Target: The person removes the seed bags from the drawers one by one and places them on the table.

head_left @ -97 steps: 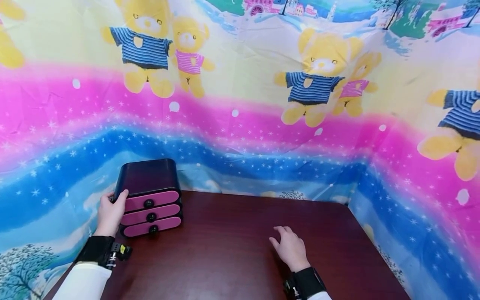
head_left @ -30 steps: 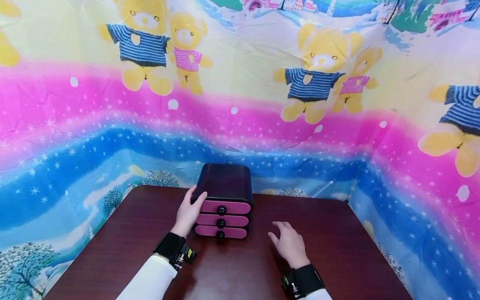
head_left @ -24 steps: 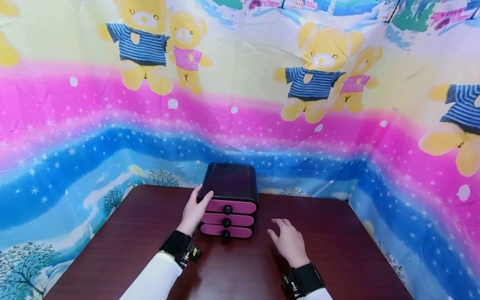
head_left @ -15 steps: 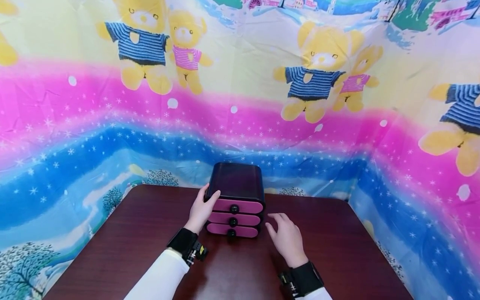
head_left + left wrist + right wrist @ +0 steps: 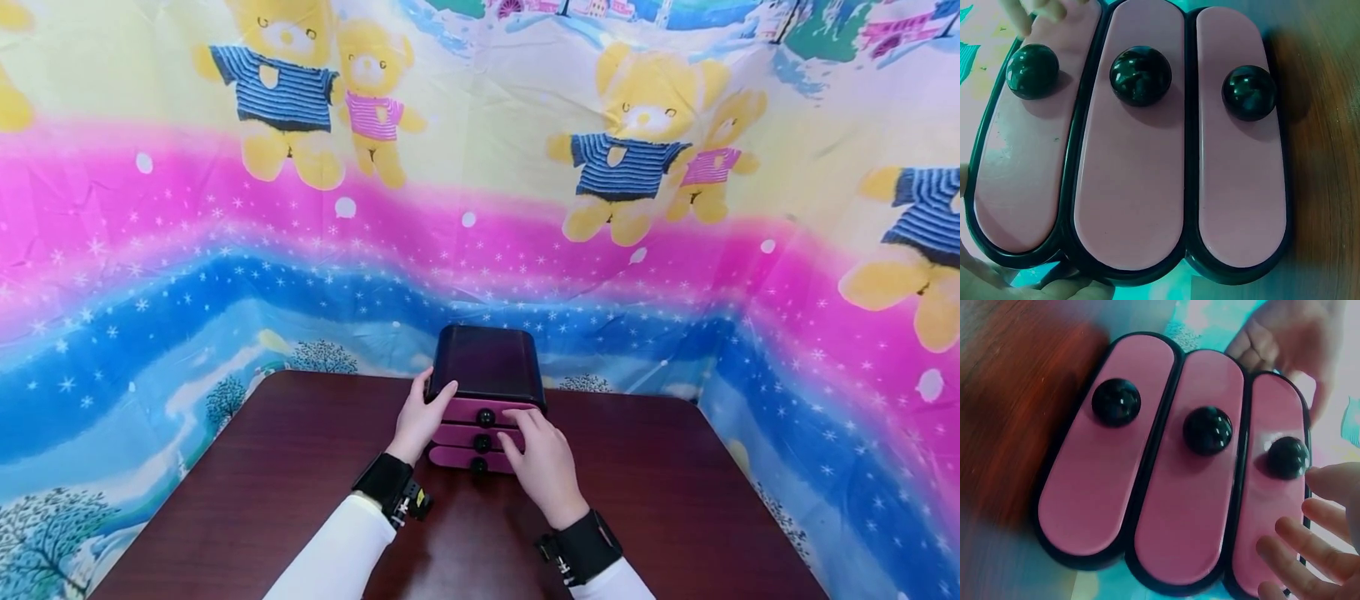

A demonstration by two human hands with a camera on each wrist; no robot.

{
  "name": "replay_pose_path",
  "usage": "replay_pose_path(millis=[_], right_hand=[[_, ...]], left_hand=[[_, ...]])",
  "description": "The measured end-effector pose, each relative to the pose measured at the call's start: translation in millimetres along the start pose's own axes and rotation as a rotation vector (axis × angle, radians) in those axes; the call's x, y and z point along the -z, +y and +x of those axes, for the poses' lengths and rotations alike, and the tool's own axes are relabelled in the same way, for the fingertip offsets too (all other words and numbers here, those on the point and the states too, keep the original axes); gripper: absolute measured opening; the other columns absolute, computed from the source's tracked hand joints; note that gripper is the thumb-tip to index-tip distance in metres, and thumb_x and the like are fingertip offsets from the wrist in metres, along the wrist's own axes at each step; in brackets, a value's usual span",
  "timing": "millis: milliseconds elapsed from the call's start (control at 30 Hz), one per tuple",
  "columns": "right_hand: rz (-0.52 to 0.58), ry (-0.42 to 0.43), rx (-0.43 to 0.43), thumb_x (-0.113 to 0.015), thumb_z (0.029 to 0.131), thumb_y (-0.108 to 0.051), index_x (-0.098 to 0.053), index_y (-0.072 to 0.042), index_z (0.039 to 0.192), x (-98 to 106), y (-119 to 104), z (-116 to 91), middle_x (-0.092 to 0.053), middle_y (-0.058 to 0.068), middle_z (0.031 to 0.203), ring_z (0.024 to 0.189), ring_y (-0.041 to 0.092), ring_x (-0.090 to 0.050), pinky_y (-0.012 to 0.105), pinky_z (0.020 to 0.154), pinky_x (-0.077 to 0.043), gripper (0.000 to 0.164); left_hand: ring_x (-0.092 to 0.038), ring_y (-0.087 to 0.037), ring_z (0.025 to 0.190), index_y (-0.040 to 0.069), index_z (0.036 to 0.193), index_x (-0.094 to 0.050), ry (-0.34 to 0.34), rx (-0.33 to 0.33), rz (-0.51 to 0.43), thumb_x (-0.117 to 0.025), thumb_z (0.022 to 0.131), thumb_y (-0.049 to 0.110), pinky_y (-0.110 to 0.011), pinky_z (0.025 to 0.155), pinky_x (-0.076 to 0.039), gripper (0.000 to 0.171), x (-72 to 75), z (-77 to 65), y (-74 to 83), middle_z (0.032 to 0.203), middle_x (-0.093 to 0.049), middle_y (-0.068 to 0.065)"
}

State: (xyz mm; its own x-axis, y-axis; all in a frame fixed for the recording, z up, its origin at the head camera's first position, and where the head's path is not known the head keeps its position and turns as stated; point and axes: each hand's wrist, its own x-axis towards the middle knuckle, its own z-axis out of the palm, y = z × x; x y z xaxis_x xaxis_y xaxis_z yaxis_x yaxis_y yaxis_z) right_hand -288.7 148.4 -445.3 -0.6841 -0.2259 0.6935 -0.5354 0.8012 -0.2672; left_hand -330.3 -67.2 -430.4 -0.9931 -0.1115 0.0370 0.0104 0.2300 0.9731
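Note:
A small drawer cabinet (image 5: 487, 358) stands on the table, with a glossy dark body, three stacked pink drawer fronts and round black knobs. All three drawers are closed. My left hand (image 5: 422, 421) grips its left side, the thumb at the upper front edge and the other fingers along the side wall. In front of the right half is my right hand (image 5: 549, 462), fingers spread and loosely bent. Its fingertips reach close to the top drawer's knob (image 5: 1287, 458) in the right wrist view, with nothing held. That hand covers the right ends of the drawers in the head view.
The dark reddish-brown table (image 5: 300, 475) has rounded far corners. Behind it and along both sides hangs a printed cloth (image 5: 465, 267) with bears and snowflakes. A black strap with a small camera (image 5: 420, 502) sits on each wrist.
My left hand has brought the cabinet from the table's left side to the middle. My right hand, earlier resting apart on the right, has moved left to the drawer fronts.

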Motion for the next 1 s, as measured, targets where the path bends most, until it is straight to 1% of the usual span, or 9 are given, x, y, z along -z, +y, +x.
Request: replay_pose_path(millis=[100, 233, 300, 400, 500, 633, 733, 867, 1000], right_hand=[[0.000, -0.003, 0.023, -0.083, 0.088, -0.023, -0.070, -0.015, 0.122, -6, -3, 6, -0.069, 0.004, 0.111, 0.090, 0.023, -0.071, 0.043, 0.080, -0.059, 0.037], [-0.006, -0.003, 0.043, -0.084, 0.086, -0.025, -0.070, -0.014, 0.122, -13, -6, 11, -0.067, 0.004, 0.109, 0.088, 0.021, -0.069, 0.039, 0.078, -0.060, 0.040], [-0.003, -0.007, 0.043, -0.084, 0.086, -0.025, -0.070, -0.014, 0.122, -17, -7, 11, -0.065, 0.003, 0.107, 0.088, 0.019, -0.068, 0.037, 0.078, -0.060, 0.040], [0.006, -0.021, 0.032, -0.084, 0.087, -0.026, -0.070, -0.015, 0.122, -19, -8, 11, -0.065, 0.001, 0.106, 0.089, 0.018, -0.068, 0.036, 0.079, -0.060, 0.039], [-0.002, -0.017, 0.037, -0.084, 0.086, -0.027, -0.070, -0.016, 0.120, -21, -8, 12, -0.065, 0.000, 0.106, 0.087, 0.017, -0.067, 0.035, 0.078, -0.059, 0.038], [-0.032, 0.018, 0.076, -0.086, 0.084, -0.027, -0.071, -0.017, 0.115, -24, -9, 13, -0.066, -0.002, 0.102, 0.086, 0.016, -0.066, 0.035, 0.076, -0.058, 0.036], [-0.050, 0.035, 0.100, -0.086, 0.083, -0.026, -0.071, -0.016, 0.113, -25, -10, 15, -0.067, -0.002, 0.101, 0.088, 0.016, -0.067, 0.037, 0.077, -0.058, 0.035], [-0.061, 0.024, 0.105, -0.087, 0.083, -0.027, -0.071, -0.016, 0.112, -21, -10, 15, -0.068, -0.002, 0.102, 0.090, 0.015, -0.068, 0.036, 0.080, -0.059, 0.034], [-0.071, 0.001, 0.096, -0.088, 0.082, -0.027, -0.072, -0.017, 0.111, -15, -12, 13, -0.069, -0.004, 0.102, 0.090, 0.013, -0.067, 0.034, 0.082, -0.059, 0.034]], left_hand=[[-0.026, -0.040, 0.152, 0.025, 0.161, -0.027, -0.010, 0.001, -0.011, -0.058, 0.098, 0.059, -0.063, 0.118, -0.028, 0.078, 0.3, 1.9, 1.0, 0.168, -0.023, -0.013], [-0.024, -0.043, 0.152, 0.024, 0.162, -0.024, -0.068, 0.023, -0.063, -0.057, 0.098, 0.060, -0.064, 0.117, -0.028, 0.081, 5.3, 3.6, -2.0, 0.168, -0.020, -0.017], [-0.023, -0.043, 0.152, 0.023, 0.163, -0.023, -0.102, 0.033, -0.097, -0.056, 0.100, 0.057, -0.064, 0.118, -0.027, 0.079, 9.5, 3.2, -5.2, 0.167, -0.020, -0.019], [-0.024, -0.043, 0.151, 0.021, 0.163, -0.024, -0.128, 0.020, -0.112, -0.053, 0.103, 0.052, -0.064, 0.118, -0.028, 0.073, 16.0, -0.3, -10.3, 0.166, -0.021, -0.021], [-0.028, -0.043, 0.149, 0.020, 0.161, -0.031, -0.125, -0.036, -0.113, -0.051, 0.106, 0.044, -0.063, 0.117, -0.030, 0.062, 20.9, -6.7, -15.4, 0.163, -0.027, -0.021], [-0.037, -0.043, 0.145, 0.017, 0.156, -0.040, -0.105, -0.167, -0.074, -0.050, 0.109, 0.031, -0.060, 0.115, -0.035, 0.050, 26.1, -14.0, -22.8, 0.161, -0.031, -0.021], [-0.040, -0.043, 0.143, 0.014, 0.154, -0.044, -0.097, -0.245, -0.052, -0.049, 0.109, 0.025, -0.059, 0.115, -0.036, 0.047, 28.0, -15.5, -27.1, 0.161, -0.032, -0.021], [-0.042, -0.043, 0.142, 0.012, 0.155, -0.043, -0.110, -0.286, -0.058, -0.047, 0.110, 0.022, -0.059, 0.116, -0.035, 0.046, 28.5, -15.0, -32.0, 0.160, -0.033, -0.022], [-0.041, -0.042, 0.143, 0.013, 0.157, -0.041, -0.140, -0.281, -0.074, -0.045, 0.111, 0.023, -0.059, 0.117, -0.032, 0.047, 28.5, -14.0, -36.0, 0.162, -0.030, -0.020]])
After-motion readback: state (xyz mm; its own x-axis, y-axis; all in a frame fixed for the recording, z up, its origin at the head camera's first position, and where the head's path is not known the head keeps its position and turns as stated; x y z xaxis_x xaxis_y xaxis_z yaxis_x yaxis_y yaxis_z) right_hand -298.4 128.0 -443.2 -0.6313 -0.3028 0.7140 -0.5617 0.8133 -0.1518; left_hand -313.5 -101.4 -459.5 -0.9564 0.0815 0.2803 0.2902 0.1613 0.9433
